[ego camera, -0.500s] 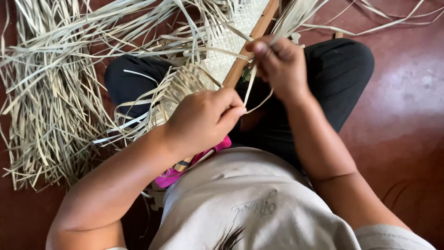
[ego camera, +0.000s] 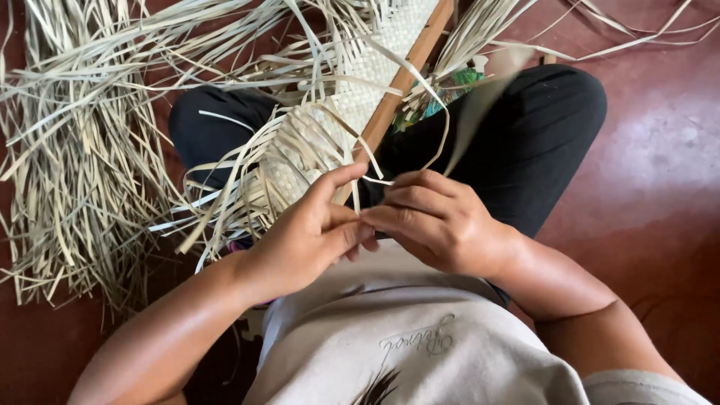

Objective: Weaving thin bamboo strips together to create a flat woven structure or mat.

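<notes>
1. Head view: a thin pale straw-coloured leaf strip (ego camera: 358,196) is standing in the centre of the frame, rising from between the two hands and looping up toward the upper middle.
2. The left hand (ego camera: 304,240) is pinching the strip between thumb and forefinger; the right hand (ego camera: 439,221) is meeting it fingertip to fingertip, its fingers curled and pressed together on the same strip.
3. Just above the hands, a half-woven pale mat of flat leaf strips (ego camera: 337,112) is lying over the lap in black trousers (ego camera: 540,127), with a brown wooden slat (ego camera: 401,82) running diagonally along its right edge.
4. The mat's left edge is fraying into loose ends; a big heap of loose dry strips (ego camera: 75,150) is filling the left of the frame.
5. Bare dark red floor (ego camera: 660,172) is lying open at the right.
6. Count: two hands, one slat, one mat, loose strips too many to count.
</notes>
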